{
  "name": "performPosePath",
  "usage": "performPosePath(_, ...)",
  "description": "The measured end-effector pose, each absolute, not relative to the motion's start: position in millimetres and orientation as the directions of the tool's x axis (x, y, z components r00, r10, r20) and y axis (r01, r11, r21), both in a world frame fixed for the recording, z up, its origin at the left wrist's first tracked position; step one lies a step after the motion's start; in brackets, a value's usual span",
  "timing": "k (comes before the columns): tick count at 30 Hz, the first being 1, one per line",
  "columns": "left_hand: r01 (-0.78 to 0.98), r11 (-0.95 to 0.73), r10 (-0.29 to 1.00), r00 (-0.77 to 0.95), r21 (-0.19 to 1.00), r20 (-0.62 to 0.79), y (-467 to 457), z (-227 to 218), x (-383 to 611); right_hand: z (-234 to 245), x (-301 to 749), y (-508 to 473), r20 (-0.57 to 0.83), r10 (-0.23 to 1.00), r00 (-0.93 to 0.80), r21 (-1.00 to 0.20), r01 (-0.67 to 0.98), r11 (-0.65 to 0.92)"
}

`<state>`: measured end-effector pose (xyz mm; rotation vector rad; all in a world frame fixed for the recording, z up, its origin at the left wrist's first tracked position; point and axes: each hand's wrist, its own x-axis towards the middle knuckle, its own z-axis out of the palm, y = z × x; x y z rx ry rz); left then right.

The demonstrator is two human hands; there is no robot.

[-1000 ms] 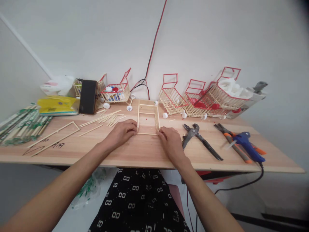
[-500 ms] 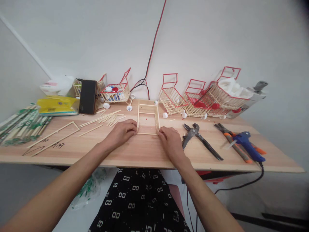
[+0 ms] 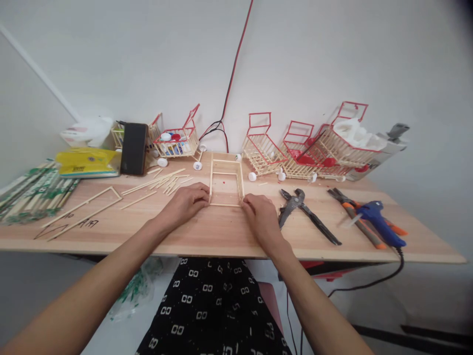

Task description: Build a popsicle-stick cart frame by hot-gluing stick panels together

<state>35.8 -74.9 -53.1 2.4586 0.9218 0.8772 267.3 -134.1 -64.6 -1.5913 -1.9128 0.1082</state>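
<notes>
A small box-like frame of pale wooden sticks [image 3: 226, 204] stands on the wooden table in front of me. My left hand [image 3: 190, 199] pinches its near left corner between thumb and fingers. At the near right corner, my right hand [image 3: 260, 212] has its fingers closed on the same frame. Left of my left hand lie loose cut sticks [image 3: 172, 182] and a flat three-sided stick frame [image 3: 88, 201]. Pliers [image 3: 295, 202] with dark handles lie to the right of my right hand.
Miniature stick shopping carts [image 3: 264, 148] with red handles line the wall. A phone [image 3: 133, 148] leans upright by a yellow packet [image 3: 86, 160]. Bundled sticks [image 3: 40, 192] lie far left. At right are a blue glue gun [image 3: 379, 219] with a cord and orange-handled pliers [image 3: 365, 227].
</notes>
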Motion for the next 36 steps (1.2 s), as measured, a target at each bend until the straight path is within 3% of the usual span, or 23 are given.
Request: performPosePath(36, 0.457, -0.726, 0.679, 0.597, 0.514, 0.428, -74.3, -52.3, 36.2, -62.7, 267.4, -133.8, 0.422, 0.904, -0.063, -0.446, 0.854, 0.268)
